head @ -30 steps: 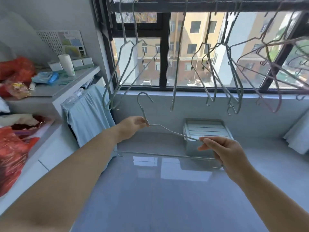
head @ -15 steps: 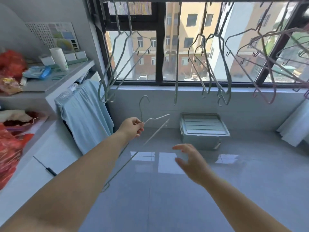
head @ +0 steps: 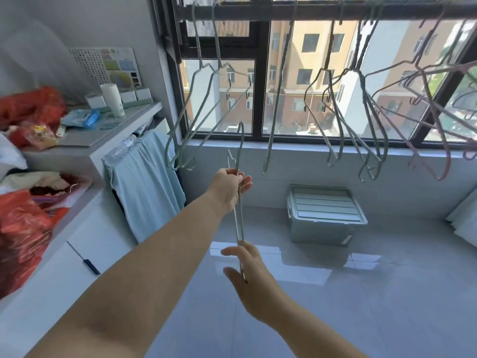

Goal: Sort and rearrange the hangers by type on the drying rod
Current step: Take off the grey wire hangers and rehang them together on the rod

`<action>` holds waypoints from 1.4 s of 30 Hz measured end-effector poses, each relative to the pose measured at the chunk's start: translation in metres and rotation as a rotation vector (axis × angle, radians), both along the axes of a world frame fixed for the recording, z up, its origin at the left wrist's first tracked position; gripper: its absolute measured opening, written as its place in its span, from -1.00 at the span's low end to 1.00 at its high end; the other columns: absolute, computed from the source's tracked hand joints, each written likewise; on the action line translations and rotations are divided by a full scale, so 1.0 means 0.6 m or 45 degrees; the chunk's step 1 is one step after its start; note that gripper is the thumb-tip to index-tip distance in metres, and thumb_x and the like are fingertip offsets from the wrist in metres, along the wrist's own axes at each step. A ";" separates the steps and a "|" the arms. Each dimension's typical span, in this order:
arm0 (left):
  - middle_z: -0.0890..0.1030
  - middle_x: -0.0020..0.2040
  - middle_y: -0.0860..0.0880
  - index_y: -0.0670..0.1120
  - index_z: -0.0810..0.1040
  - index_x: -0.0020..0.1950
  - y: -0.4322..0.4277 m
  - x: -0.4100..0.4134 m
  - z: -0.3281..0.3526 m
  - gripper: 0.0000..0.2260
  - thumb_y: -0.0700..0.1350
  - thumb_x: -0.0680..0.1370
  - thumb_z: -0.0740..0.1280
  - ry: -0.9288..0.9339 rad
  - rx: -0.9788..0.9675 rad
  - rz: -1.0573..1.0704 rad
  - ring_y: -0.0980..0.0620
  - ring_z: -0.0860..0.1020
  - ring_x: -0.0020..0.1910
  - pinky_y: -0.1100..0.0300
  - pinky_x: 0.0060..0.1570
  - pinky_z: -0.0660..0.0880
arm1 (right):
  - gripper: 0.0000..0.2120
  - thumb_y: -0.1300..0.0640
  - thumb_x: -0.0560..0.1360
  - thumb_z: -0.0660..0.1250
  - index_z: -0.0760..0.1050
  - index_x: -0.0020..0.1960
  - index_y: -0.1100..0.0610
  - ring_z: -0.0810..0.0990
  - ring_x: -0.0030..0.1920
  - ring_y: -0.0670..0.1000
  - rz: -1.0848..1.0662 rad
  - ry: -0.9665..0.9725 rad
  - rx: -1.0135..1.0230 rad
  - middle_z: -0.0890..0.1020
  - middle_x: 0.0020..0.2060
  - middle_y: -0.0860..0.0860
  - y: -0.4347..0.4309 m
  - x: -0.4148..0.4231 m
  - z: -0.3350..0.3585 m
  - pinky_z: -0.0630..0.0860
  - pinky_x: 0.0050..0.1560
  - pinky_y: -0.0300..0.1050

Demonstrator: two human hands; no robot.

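My left hand (head: 231,188) grips a thin grey wire hanger (head: 238,218) just below its hook, edge-on to me and hanging nearly straight down. Lower, my right hand (head: 246,273) holds the hanger's bottom end between thumb and fingers. Overhead runs the dark drying rod (head: 322,10). Green-grey hangers (head: 204,109) dangle from it at the left, one more green-grey hanger (head: 277,99) hangs at the middle, several grey ones (head: 361,117) sit right of centre, and pink hangers (head: 428,112) are at the far right.
A grey lidded storage box (head: 325,215) stands on the tiled floor under the window. At the left, a white shelf unit (head: 85,151) carries red bags, a white roll and clutter, with a light blue cloth (head: 144,182) draped off it. White fabric (head: 464,220) shows at the right edge.
The hanger has swung from lying flat across to hanging vertical and edge-on. My right hand let go of it, dropped lower, and now holds its bottom end. The view tilted up.
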State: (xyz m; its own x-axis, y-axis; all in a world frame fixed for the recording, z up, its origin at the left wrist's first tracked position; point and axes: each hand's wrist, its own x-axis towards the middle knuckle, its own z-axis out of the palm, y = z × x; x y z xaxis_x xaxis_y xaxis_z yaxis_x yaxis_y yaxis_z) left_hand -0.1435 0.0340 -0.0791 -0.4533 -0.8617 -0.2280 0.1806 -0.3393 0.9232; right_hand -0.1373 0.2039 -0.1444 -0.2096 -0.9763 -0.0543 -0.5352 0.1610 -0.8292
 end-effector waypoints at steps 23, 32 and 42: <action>0.58 0.14 -0.10 -0.24 0.39 0.32 -0.002 0.006 0.231 -0.66 -0.28 0.54 0.25 -0.156 -0.814 -0.103 0.00 0.55 -0.05 0.13 0.00 0.55 | -0.72 0.29 0.56 0.17 0.34 0.26 0.15 0.65 -0.40 -0.04 -0.183 -0.354 -0.662 0.52 0.12 -0.02 -0.130 -0.076 0.287 0.59 -0.06 0.19; 0.60 0.12 -0.18 -0.20 0.48 0.21 -0.030 -0.012 0.259 -0.72 -0.26 0.50 0.31 -0.223 -0.661 -0.025 -0.11 0.57 0.03 0.01 0.19 0.48 | -0.79 0.34 0.54 0.18 0.40 0.17 0.29 0.61 -0.45 -0.06 -0.192 -0.523 -0.604 0.53 0.12 0.16 -0.183 -0.100 0.316 0.63 -0.19 -0.09; 0.51 0.26 -0.13 -0.18 0.38 0.35 -0.025 -0.007 0.200 -0.60 -0.24 0.52 0.30 -0.506 -1.023 0.205 0.00 0.53 0.12 0.25 0.13 0.42 | -0.70 0.04 0.55 0.20 0.40 0.26 0.04 0.24 0.32 -0.02 -0.469 0.644 -0.674 0.36 0.28 -0.03 -0.112 -0.130 0.303 0.14 0.21 -0.28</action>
